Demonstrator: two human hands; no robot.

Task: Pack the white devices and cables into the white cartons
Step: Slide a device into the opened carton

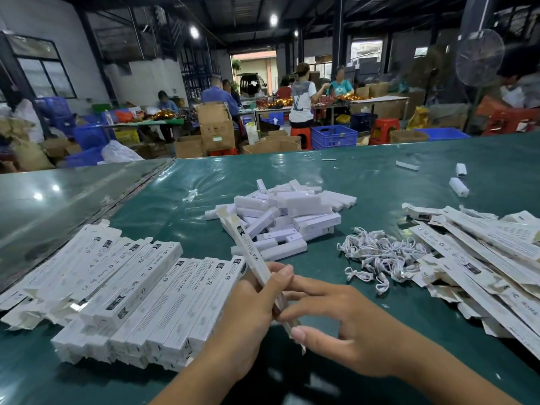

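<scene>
Both hands (254, 311) (344, 331) grip one slim carton (248, 244), fingers curled round it, its lower end seemingly hidden.

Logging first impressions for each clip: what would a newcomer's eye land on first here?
First, the two hands at the bottom centre: the left hand and right hand hold one long white carton slanting away over the green table. Behind it lies a heap of white devices, with a tangle of white cables to its right. Rows of filled cartons sit at left, and flat cartons at right.
</scene>
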